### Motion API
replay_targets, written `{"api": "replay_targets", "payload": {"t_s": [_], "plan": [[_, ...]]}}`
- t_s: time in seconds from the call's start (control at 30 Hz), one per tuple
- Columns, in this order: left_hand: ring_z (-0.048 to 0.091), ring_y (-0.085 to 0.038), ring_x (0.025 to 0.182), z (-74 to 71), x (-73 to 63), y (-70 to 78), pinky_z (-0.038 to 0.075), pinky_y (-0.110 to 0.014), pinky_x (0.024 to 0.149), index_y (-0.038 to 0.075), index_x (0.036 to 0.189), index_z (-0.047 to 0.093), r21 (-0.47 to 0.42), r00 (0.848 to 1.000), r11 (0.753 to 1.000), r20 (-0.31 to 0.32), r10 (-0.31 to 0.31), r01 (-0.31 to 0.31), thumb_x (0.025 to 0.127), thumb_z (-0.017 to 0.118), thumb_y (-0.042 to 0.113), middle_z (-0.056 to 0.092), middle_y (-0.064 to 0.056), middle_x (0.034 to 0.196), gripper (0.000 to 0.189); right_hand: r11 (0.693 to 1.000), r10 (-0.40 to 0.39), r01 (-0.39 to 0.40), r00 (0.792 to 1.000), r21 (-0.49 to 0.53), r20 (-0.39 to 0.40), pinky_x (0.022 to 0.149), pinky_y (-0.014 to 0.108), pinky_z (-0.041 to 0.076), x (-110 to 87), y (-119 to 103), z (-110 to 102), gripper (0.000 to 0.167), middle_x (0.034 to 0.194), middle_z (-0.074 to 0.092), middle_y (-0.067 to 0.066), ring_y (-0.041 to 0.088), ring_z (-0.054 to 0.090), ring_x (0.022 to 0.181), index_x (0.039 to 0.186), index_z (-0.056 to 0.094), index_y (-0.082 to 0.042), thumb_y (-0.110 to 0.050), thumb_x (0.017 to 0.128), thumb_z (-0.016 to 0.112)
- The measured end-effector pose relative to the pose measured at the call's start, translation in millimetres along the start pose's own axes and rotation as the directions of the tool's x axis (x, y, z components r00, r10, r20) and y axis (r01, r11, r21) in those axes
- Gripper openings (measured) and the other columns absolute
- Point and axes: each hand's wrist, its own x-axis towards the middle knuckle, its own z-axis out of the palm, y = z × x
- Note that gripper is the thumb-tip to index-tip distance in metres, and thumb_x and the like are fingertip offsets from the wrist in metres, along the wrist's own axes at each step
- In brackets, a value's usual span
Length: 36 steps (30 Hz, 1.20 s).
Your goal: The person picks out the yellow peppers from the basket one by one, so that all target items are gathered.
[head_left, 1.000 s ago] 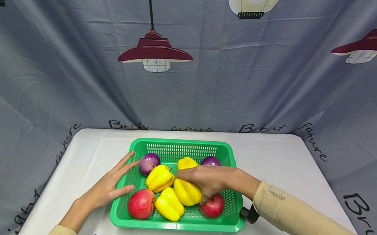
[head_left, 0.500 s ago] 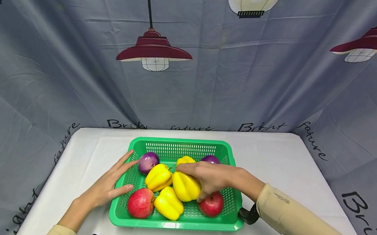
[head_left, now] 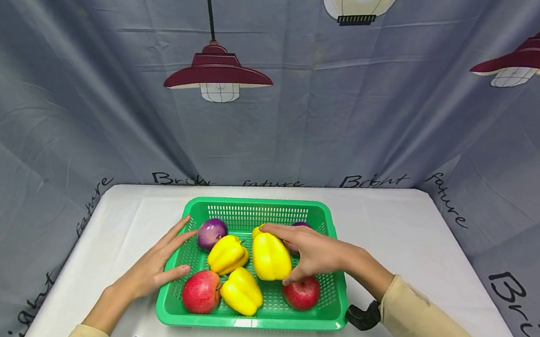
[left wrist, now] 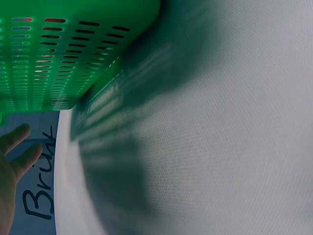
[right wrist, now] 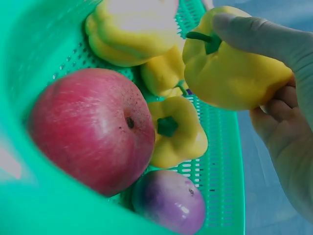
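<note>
The basket (head_left: 251, 323) at lower centre is solid green, perforated in rows; the peppers (head_left: 242, 291) are yellow with green stems (right wrist: 167, 126), the apples (head_left: 201, 292) red, the round pieces (head_left: 212, 234) purple. The table (head_left: 383, 233) is white; the upper-frame curtain (head_left: 306, 117) is grey-blue, printed with maroon lamps (head_left: 220, 72).

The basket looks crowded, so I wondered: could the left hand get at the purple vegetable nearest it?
Probably yes: the left hand looks close to the purple vegetable, and nothing lies on top of it in the green basket.
</note>
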Motion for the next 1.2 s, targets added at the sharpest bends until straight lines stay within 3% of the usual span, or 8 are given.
{"api": "replay_targets", "payload": {"t_s": [0.2,0.4,0.57,0.8,0.97,1.2], "plan": [[0.024,-0.035,0.149,-0.5,-1.4,0.4,0.032,-0.073,0.103,0.014,0.155,0.041,0.001,1.0,1.0,-0.003,0.002,-0.002,0.09,0.068,0.03,0.017,-0.014,0.167,0.072,0.997,0.024,-0.014,0.99,0.078,-0.136,0.101,0.034,0.048,-14.3,4,3,0.103,0.148,0.046,-0.01,0.013,0.047,0.129,0.158,0.034,-0.017,-0.027,0.073,0.092],[0.024,-0.034,0.149,0.9,-1.8,-0.3,0.032,-0.072,0.103,0.014,0.155,0.042,0.003,1.0,1.0,-0.008,0.007,-0.007,0.09,0.068,0.03,0.017,-0.013,0.167,0.072,0.99,0.066,-0.024,0.951,0.14,-0.303,0.101,0.04,0.048,-30.3,9,6,0.103,0.145,0.05,-0.008,0.014,0.054,0.123,0.157,0.035,-0.024,-0.023,0.071,0.093],[0.024,-0.033,0.149,0.9,-1.6,0.2,0.032,-0.072,0.103,0.014,0.155,0.041,0.009,1.0,1.0,-0.011,0.007,-0.007,0.09,0.068,0.03,0.017,-0.012,0.167,0.072,0.977,0.096,-0.007,0.908,0.214,-0.409,0.104,0.041,0.046,-41.6,14,10,0.103,0.145,0.051,-0.003,0.018,0.055,0.127,0.156,0.036,-0.017,-0.015,0.07,0.094],[0.024,-0.034,0.149,0.1,-1.9,1.1,0.032,-0.073,0.103,0.014,0.154,0.042,0.003,1.0,1.0,-0.012,0.004,-0.004,0.09,0.069,0.029,0.017,-0.013,0.167,0.072,0.954,0.184,-0.033,0.847,0.297,-0.499,0.11,0.041,0.038,-51.5,19,20,0.103,0.148,0.049,0.002,0.023,0.049,0.134,0.156,0.035,-0.011,-0.02,0.072,0.093],[0.024,-0.033,0.149,0.0,-1.7,1.5,0.032,-0.073,0.103,0.014,0.155,0.041,0.008,1.0,1.0,-0.012,0.005,-0.005,0.09,0.069,0.028,0.017,-0.013,0.167,0.072,0.946,0.227,-0.039,0.789,0.322,-0.571,0.108,0.038,0.041,-59.3,21,26,0.1,0.147,0.049,0.004,0.026,0.051,0.131,0.155,0.037,-0.015,-0.016,0.072,0.093],[0.023,-0.032,0.15,0.3,-1.1,1.7,0.032,-0.072,0.104,0.014,0.155,0.041,0.004,1.0,1.0,-0.015,0.013,-0.013,0.089,0.068,0.028,0.018,-0.014,0.166,0.072,0.94,0.264,-0.035,0.702,0.339,-0.661,0.11,0.05,0.037,-72.5,27,31,0.1,0.151,0.045,0.011,0.031,0.05,0.134,0.157,0.031,-0.006,-0.01,0.076,0.089]]}}
